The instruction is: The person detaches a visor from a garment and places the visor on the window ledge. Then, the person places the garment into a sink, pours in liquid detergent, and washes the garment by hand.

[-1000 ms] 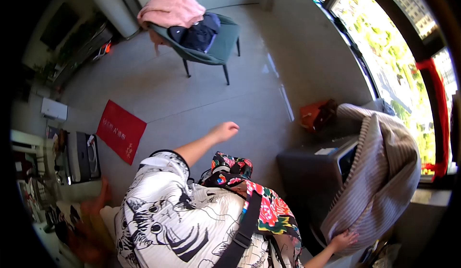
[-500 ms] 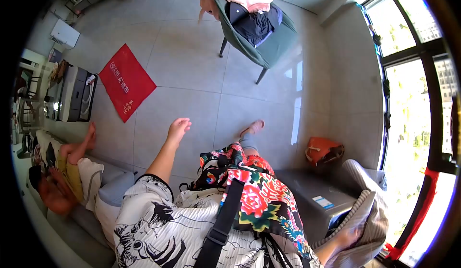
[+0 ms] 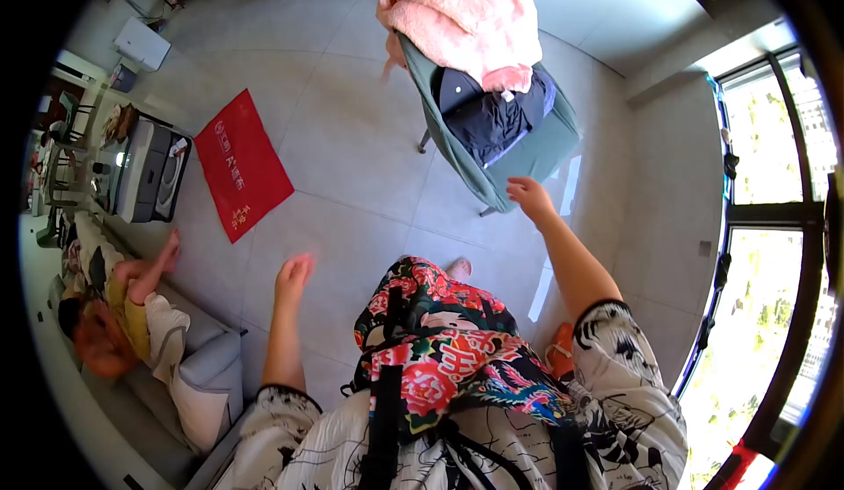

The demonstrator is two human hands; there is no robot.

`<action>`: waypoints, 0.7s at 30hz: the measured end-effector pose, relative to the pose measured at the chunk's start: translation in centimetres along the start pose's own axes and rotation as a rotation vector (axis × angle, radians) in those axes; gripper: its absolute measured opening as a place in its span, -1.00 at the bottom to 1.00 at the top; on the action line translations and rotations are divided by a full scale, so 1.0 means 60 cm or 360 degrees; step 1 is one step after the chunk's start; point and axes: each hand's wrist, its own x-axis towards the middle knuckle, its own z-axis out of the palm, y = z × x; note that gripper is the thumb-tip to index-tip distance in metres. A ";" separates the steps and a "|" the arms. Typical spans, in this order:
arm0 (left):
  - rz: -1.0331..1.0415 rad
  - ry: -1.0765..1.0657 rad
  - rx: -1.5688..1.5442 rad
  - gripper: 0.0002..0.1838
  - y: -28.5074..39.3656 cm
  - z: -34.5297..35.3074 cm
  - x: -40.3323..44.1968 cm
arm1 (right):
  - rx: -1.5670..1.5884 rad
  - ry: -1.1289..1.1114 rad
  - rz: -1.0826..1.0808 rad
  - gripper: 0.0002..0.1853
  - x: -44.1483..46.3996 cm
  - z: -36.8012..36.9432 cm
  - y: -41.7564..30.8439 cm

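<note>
Two bare hands out front, no object visible in either. Right hand (image 3: 530, 196) released, fingers loosely bent, right by the front edge of the green chair (image 3: 563, 130); can't tell from this angle whether touching it or just above. Left hand (image 3: 294, 272) off to the side over the tiled floor (image 3: 352, 138), too smeared to call clenched or released. Pink fluffy blanket (image 3: 466, 15) heaped over the chair's backrest, dark garment (image 3: 497, 125) bunched on the seat, partly under the pink fabric. Treat both as loose and probably easy to drag off, so go gently around that seat edge and avoid bumping the chair with fingers or knees. Watch the footing too, with the floral cloth (image 3: 431, 376) hanging in front and blocking most of the downward view. Better to bring the left hand in slowly than swing it, tbh. As for the murky bits: top of the blanket cut off by the frame, chair legs mostly hidden beneath the seat, underside of the garment impossible to see. Only one shoe tip (image 3: 459, 268) poking out ahead of the cloth, and the window (image 3: 747, 332) mostly blown out by glare.
</note>
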 end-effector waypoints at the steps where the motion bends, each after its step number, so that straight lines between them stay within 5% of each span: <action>1: -0.0045 0.0046 0.0062 -0.75 0.000 -0.015 -0.010 | -0.0019 -0.0025 -0.0022 -0.62 0.042 0.019 -0.032; 6: -0.0561 0.0393 0.0201 -0.77 -0.001 -0.048 -0.006 | -0.0148 0.0034 -0.0198 -0.47 0.280 0.132 -0.121; 10: -0.0710 0.0252 0.0320 -0.74 0.055 -0.060 0.104 | -0.0428 0.0455 -0.0008 -0.20 0.360 0.178 -0.211; 15: -0.0061 -0.0119 0.0674 -0.69 0.209 -0.037 0.278 | -0.0794 0.0587 0.0436 0.15 0.421 0.222 -0.245; 17: -0.0087 -0.0211 0.0658 -0.70 0.231 -0.028 0.340 | -0.0947 0.0761 0.0439 -0.02 0.427 0.224 -0.233; 19: -0.0137 -0.0326 0.0633 -0.71 0.245 -0.002 0.393 | -0.0524 0.0411 0.0459 -0.28 0.400 0.195 -0.229; 21: -0.0149 -0.0616 0.0850 -0.72 0.248 0.046 0.441 | -0.0270 0.0766 0.0255 -0.50 0.348 0.175 -0.192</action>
